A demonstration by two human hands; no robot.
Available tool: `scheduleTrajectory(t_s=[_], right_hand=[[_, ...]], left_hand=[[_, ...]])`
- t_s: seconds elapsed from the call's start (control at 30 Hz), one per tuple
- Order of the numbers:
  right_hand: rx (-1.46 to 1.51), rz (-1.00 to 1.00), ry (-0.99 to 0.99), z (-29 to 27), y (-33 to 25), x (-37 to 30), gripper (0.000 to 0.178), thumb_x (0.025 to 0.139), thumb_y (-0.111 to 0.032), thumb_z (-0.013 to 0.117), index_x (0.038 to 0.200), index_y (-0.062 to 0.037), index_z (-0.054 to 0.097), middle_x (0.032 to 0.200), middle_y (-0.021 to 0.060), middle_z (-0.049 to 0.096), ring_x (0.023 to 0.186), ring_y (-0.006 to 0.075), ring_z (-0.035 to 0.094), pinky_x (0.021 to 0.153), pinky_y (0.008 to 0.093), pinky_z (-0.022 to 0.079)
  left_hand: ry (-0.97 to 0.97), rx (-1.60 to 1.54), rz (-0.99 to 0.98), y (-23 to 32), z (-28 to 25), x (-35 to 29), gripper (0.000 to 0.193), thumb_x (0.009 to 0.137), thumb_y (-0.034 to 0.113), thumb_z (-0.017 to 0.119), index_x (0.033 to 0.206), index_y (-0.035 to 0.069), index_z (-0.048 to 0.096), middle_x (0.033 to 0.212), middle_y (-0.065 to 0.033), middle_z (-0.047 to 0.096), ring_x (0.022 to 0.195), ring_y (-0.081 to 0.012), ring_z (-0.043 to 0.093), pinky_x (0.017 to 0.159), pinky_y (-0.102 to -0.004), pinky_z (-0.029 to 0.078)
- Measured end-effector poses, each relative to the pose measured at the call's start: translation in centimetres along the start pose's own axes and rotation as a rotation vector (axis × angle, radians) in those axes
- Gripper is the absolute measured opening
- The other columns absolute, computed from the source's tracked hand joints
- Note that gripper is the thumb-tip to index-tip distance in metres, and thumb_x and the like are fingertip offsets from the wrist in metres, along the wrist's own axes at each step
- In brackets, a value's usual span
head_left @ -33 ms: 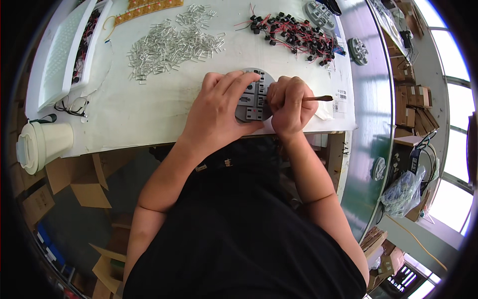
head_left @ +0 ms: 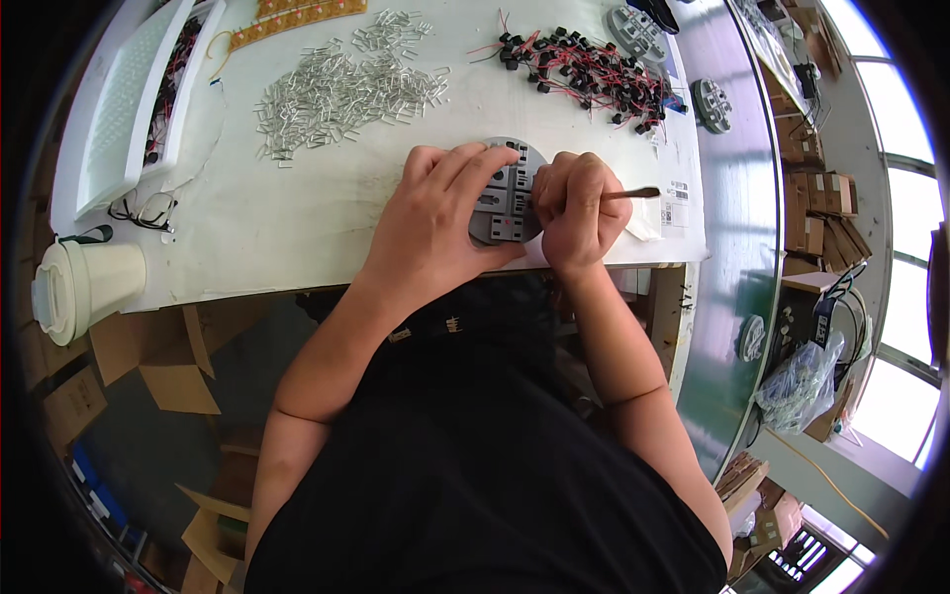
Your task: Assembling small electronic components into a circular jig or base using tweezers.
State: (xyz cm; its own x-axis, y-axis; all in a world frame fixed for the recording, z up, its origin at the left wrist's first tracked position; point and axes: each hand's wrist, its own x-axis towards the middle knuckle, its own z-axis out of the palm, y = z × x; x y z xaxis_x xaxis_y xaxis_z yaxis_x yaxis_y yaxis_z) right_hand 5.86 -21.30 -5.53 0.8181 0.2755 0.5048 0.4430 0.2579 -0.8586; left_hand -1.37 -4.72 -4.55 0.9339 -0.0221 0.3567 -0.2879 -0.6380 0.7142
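Observation:
A round grey fixture (head_left: pixel 507 228) with raised blocks and dark slots lies near the front edge of the table. My left hand (head_left: pixel 435 203) grips it around its left side, fingers over the far part and thumb along the near rim. On the fixture's right side, my right hand (head_left: pixel 582 203) is closed in a fist around a slim brown tool (head_left: pixel 643 193). Its widened end sticks out to the right; the other end is hidden by my fingers.
Beyond my left hand lies a pile of silver U-shaped metal pieces (head_left: pixel 336 94). Black parts with red wires (head_left: pixel 594 74) are heaped at far right, near another grey fixture (head_left: pixel 636 32). A white tray (head_left: pixel 124 109), glasses (head_left: pixel 153 211) and a lidded cream container (head_left: pixel 94 282) are at left.
The outer end of the brown tool has tilted very slightly. Both hands stay in nearly the same place on the fixture.

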Motion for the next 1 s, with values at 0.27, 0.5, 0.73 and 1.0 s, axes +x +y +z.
scheduleTrajectory(t_s=[0.27,0.5,0.73,1.0], right_hand=[[-0.872,0.032,-0.565,1.3,1.6,13.6,0.013,0.093,-0.013,0.076,0.103,-0.0044,0.077,0.094,0.01,0.067,0.084,0.0211,0.068,0.076,0.0316,0.053],[-1.072,0.14,-0.852,3.3,4.8,15.9,0.022,0.088,-0.015,0.078,0.109,-0.0065,0.077,0.1,0.0133,0.072,0.087,0.0323,0.071,0.082,0.0386,0.056],[-0.911,0.239,-0.604,1.3,0.6,14.5,0.02,0.089,-0.016,0.076,0.104,-0.002,0.075,0.092,0.0119,0.075,0.083,0.0255,0.072,0.079,0.0375,0.057],[-0.735,0.649,-0.487,-2.3,-3.4,9.3,0.021,0.09,-0.008,0.078,0.105,0.0026,0.067,0.082,0.0047,0.069,0.077,0.0076,0.062,0.069,0.0256,0.05]], left_hand=[[-0.022,-0.006,0.009,0.1,-0.3,-0.2,0.087,0.065,0.026,0.097,0.142,0.015,0.058,0.136,-0.006,0.062,0.117,-0.0323,0.054,0.107,-0.0425,0.049],[-0.031,0.002,0.0,0.1,-0.5,-0.3,0.09,0.065,0.025,0.097,0.144,0.013,0.057,0.139,-0.0082,0.061,0.121,-0.0332,0.054,0.109,-0.0435,0.049],[0.051,-0.121,-0.023,-0.1,-1.1,-0.6,0.092,0.064,0.021,0.097,0.145,0.01,0.054,0.136,-0.0119,0.061,0.125,-0.0362,0.055,0.108,-0.0464,0.049],[0.018,-0.115,-0.018,-0.5,-1.0,-0.4,0.089,0.064,0.018,0.098,0.141,0.009,0.055,0.133,-0.0113,0.061,0.125,-0.0363,0.055,0.107,-0.0469,0.05]])
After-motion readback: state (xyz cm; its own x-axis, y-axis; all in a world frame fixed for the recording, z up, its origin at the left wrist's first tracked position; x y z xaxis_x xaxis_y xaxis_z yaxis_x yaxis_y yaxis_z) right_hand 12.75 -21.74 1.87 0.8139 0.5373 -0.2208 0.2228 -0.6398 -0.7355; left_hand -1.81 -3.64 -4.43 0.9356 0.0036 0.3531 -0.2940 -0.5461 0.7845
